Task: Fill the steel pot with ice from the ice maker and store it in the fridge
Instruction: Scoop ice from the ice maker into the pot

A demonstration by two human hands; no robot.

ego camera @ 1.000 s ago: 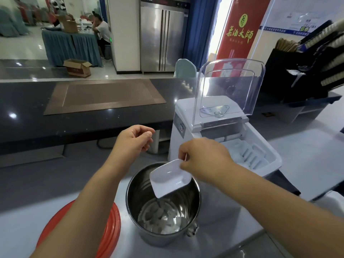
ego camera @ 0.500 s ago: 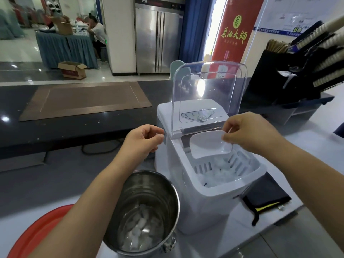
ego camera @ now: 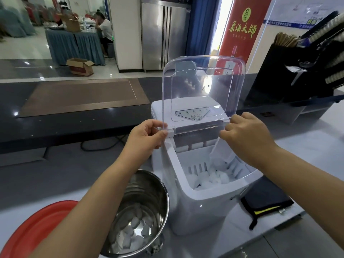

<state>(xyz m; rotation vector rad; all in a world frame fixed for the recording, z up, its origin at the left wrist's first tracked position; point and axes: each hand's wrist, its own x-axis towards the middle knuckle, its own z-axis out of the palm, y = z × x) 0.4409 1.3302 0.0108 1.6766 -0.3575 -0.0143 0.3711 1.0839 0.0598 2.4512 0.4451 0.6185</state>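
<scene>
The steel pot (ego camera: 151, 190) stands at the lower left, with a layer of ice cubes (ego camera: 134, 233) on its bottom. To its right is the white ice maker (ego camera: 197, 211), its clear lid (ego camera: 202, 90) raised upright. More ice (ego camera: 214, 177) lies in its basket. My left hand (ego camera: 147, 135) pinches the lid's lower left corner. My right hand (ego camera: 245, 136) is by the lid's lower right corner and holds the translucent white scoop (ego camera: 216, 151), which points down into the basket. A steel fridge (ego camera: 163, 34) stands far behind the counter.
A red round tray (ego camera: 37, 229) lies left of the pot, under my left arm. A black cloth (ego camera: 266, 200) lies right of the ice maker. A dark raised counter (ego camera: 74, 118) runs behind, and a black rack (ego camera: 297, 71) stands at the right.
My right hand carried the scoop from above the pot over to the ice maker's basket. My left hand moved up from near the pot to the lid's left corner.
</scene>
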